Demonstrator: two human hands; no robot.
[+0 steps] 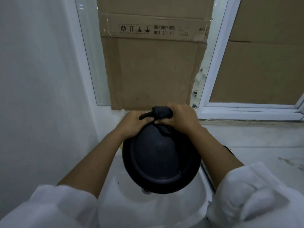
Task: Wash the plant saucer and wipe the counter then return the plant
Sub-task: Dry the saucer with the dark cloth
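A round black plant saucer lies over the white sink, its far rim up by my hands. Both hands are on a dark cloth bunched above that far rim. My left hand pinches the cloth's left end between thumb and fingers. My right hand curls around the bunched cloth from the right. A tail of the cloth hangs down onto the saucer. Part of the sink drain shows under the saucer's near edge. No plant is in view.
Brown cardboard covers the window behind the sink. A white window frame stands to the right. A pale, dusty counter stretches right of the sink. A white wall closes the left side.
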